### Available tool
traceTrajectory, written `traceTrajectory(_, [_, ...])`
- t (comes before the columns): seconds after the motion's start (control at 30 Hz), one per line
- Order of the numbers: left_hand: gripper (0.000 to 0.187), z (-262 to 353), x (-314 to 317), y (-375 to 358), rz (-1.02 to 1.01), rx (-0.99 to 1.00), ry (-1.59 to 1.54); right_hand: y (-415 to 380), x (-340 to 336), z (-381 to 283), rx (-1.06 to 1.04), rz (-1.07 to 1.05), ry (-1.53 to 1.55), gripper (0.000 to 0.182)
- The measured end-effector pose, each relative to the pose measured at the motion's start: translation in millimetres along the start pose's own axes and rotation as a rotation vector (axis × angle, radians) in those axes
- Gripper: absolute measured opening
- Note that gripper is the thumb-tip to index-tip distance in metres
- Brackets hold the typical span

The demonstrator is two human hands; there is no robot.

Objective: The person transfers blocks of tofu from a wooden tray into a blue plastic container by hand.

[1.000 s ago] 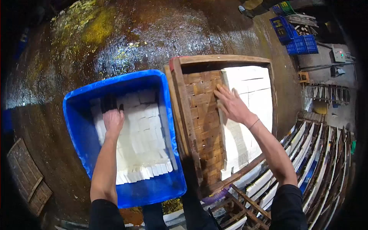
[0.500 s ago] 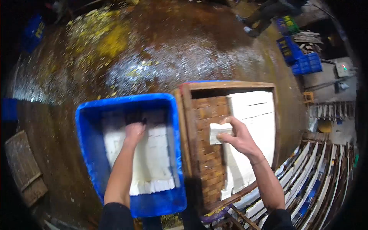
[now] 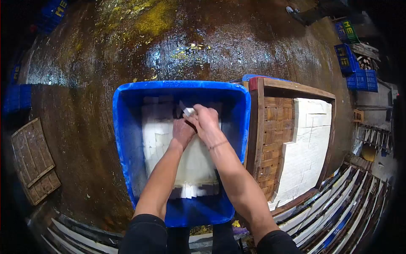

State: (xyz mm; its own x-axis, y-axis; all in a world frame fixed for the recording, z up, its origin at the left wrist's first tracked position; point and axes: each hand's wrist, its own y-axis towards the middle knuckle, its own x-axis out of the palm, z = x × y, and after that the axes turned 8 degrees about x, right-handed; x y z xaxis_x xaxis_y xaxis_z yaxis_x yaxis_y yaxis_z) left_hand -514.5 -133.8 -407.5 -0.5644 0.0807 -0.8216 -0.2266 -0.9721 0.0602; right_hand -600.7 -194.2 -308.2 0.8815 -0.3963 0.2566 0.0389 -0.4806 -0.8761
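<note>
A blue tub [image 3: 120, 139] holds rows of white tofu blocks [image 3: 156, 139]. Inside its rim, toward the far side, my right hand [image 3: 207, 120] pinches a tofu block [image 3: 189, 111] between thumb and fingers. Just below and left of it is my left hand [image 3: 184, 133], its fingers largely hidden by the right hand and by shadow. The wrists nearly cross in this view. To the right of the tub stands a wooden frame [image 3: 258, 127] with a woven base [image 3: 277, 114], and a cut white tofu slab [image 3: 308, 148] covers its right part.
Wet brown floor [image 3: 84, 139] with yellow scraps surrounds the tub. A wooden board [image 3: 36, 161] lies at left. Slatted racks [image 3: 338, 207] fill the lower right. Blue crates [image 3: 362, 80] stand at the far right, and another blue crate [image 3: 17, 99] is at the left edge.
My right hand has carried the tofu block left from over the wooden frame into the tub, beside my left hand. The view has shifted, so the tub sits further right.
</note>
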Motion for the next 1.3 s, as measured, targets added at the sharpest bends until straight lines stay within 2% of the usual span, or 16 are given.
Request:
traceTrajectory(0.1, [0.019,7,-7,-5,-0.079,0.050,0.148,5,-2,1,0.026,0.038,0.029,0.024])
traceTrajectory(0.17, [0.020,6,-3,-7,-0.072,0.067,0.131,-25,-25,-6,-0.256,0.066,-0.548,0.033])
traceTrajectory(0.23, [0.024,12,5,-2,0.067,0.044,0.456,-119,-41,-33,-0.646,0.033,-0.634,0.035])
traceTrajectory(0.3, [0.034,14,-2,13,-0.296,-0.181,0.323,-174,-89,-73,-1.020,0.100,-1.046,0.035])
traceTrajectory(0.37, [0.040,-5,10,6,-0.290,-0.166,0.258,-183,-157,-110,-1.116,0.190,-1.301,0.036])
traceTrajectory(0.53, [0.039,16,-2,12,-0.236,-0.182,0.352,-158,-305,-157,-0.972,0.240,-2.147,0.042])
traceTrajectory(0.77, [0.028,44,21,14,-0.042,-0.042,0.466,-182,-314,-174,-0.516,0.044,-2.161,0.052])
traceTrajectory(0.83, [0.028,57,20,25,-0.106,-0.079,0.403,-177,-314,-175,-0.734,0.038,-2.109,0.053])
traceTrajectory(0.9, [0.029,60,19,36,-0.172,-0.119,0.333,-187,-285,-189,-0.305,0.098,-1.769,0.052])
traceTrajectory(0.97, [0.032,58,19,44,-0.285,-0.097,0.154,-191,-280,-174,-0.440,0.040,-1.542,0.051])
traceTrajectory(1.03, [0.035,52,21,46,-0.333,-0.103,0.123,-211,-211,-149,-0.189,0.012,-0.708,0.046])
traceTrajectory(1.1, [0.034,39,32,45,-0.448,-0.134,0.091,-203,-160,-108,-0.340,-0.133,-0.513,0.047])
traceTrajectory(1.17, [0.036,52,12,34,-0.242,-0.043,0.037,-185,-105,-72,-0.243,-0.287,-0.194,0.043])
traceTrajectory(1.2, [0.039,46,15,38,-0.410,-0.020,0.021,-171,-76,-62,-0.142,-0.162,-0.168,0.040])
traceTrajectory(1.27, [0.038,-15,94,-3,-0.186,-0.060,-0.469,-119,-39,-42,-0.062,-0.070,-0.057,0.036])
traceTrajectory(1.3, [0.031,16,54,2,-0.091,-0.168,-0.504,-77,-37,-26,-0.084,-0.095,0.026,0.036])
